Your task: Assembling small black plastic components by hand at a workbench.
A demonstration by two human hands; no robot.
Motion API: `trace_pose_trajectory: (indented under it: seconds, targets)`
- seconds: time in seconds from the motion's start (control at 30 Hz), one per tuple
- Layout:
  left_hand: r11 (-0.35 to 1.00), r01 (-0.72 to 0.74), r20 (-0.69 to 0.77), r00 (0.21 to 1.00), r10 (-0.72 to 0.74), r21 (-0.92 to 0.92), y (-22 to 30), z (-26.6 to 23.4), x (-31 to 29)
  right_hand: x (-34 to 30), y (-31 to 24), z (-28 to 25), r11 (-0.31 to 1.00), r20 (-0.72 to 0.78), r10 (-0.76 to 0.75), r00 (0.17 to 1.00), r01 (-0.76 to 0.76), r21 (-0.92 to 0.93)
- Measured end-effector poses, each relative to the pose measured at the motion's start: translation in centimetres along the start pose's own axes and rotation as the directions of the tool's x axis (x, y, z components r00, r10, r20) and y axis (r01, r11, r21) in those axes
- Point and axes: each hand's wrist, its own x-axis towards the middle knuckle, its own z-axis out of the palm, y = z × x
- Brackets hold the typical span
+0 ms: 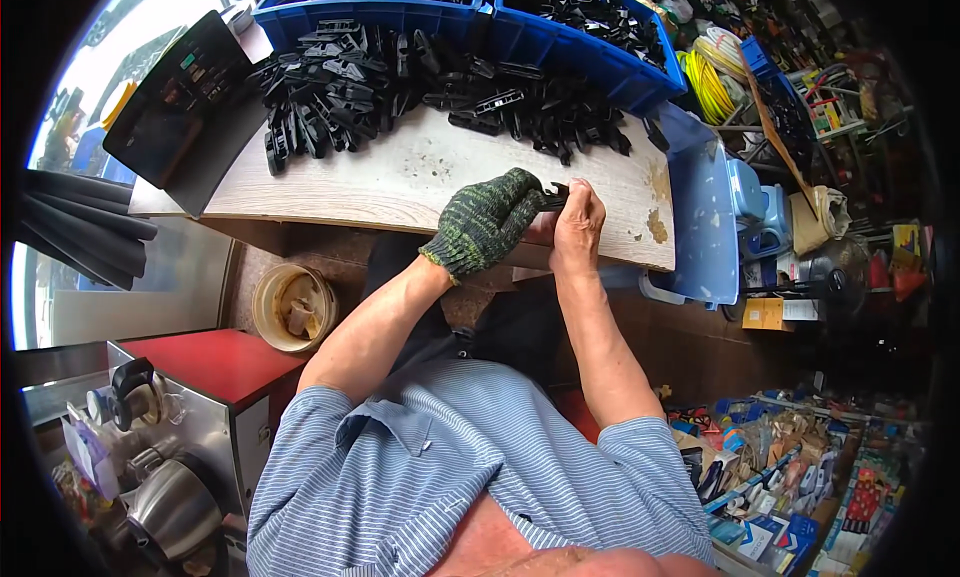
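Observation:
Just over the table's front edge, both my hands are closed together on a small black plastic piece (553, 195), which looks like part of a clip. A green-and-black knit glove covers my left hand (485, 220), whose curled fingers hide most of the piece. My bare right hand (577, 225) pinches its right side with thumb and fingers. Beyond my hands, a heap of black plastic clips (335, 92) lies on the left of the pale wooden table (400, 177). More black clips (540, 102) are heaped toward the right.
Two blue crates (375, 15) of black parts stand behind the heaps. A dark tablet-like screen (180, 107) leans at the table's left. Right of the table is a light-blue bin (705, 217). A cream bucket (268, 317) and red-topped cabinet (205, 365) stand at lower left.

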Motion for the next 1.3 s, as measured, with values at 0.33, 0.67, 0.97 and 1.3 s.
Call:
trace_pose_trajectory:
  seconds: [0.33,0.67,0.97,1.3]
  targets:
    - [0.941,0.297,-0.12,0.941,-0.318,-0.161,3.6,4.2,1.1,0.7,1.2,-1.4,0.701,0.179,-0.538,0.824,0.555,-0.448]
    - [0.992,0.125,0.002,0.992,-0.125,-0.036,1.9,2.2,1.4,0.9,1.0,-1.6,1.0,-0.003,-0.026,1.0,0.026,0.004]
    - [0.711,0.123,-0.164,0.986,-0.011,0.692,-3.2,-6.0,4.9,7.9,-3.9,-8.3,0.974,-0.545,0.136,0.827,-0.011,0.227]
    - [0.705,0.166,-0.201,0.979,-0.034,0.689,-5.3,-6.2,5.3,7.1,-2.6,-6.1,0.97,-0.288,0.214,0.933,-0.237,-0.047]
